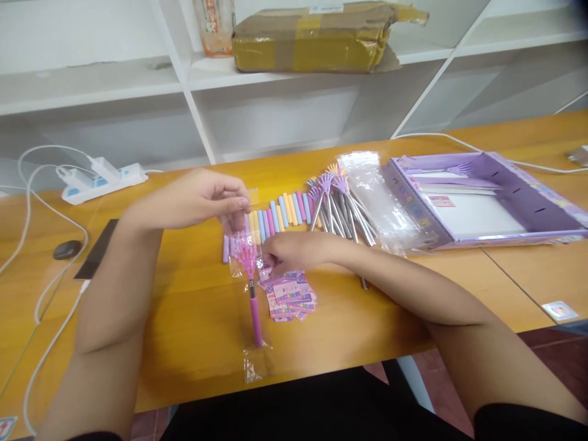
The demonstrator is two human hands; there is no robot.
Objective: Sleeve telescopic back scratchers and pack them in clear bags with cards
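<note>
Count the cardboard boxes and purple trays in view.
2. One taped cardboard box lies on the white shelf behind the table; one purple tray sits on the table's right side.

Both forearms are bare to above the elbows; the left hand (202, 199) and right hand (294, 252) wear nothing, and dark clothing (321, 410) covers the lap.

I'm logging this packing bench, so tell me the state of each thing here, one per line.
left hand: raised, pinching the top of the clear sleeve
right hand: resting on the card stack
pink scratcher: lying inside the clear sleeve
clear sleeve: flat on the table, top end held
card stack: fanned, loose
pastel handles: lined up in a row
purple box: open
cardboard parcel: taped, crumpled
power strip: plugs inserted
</note>
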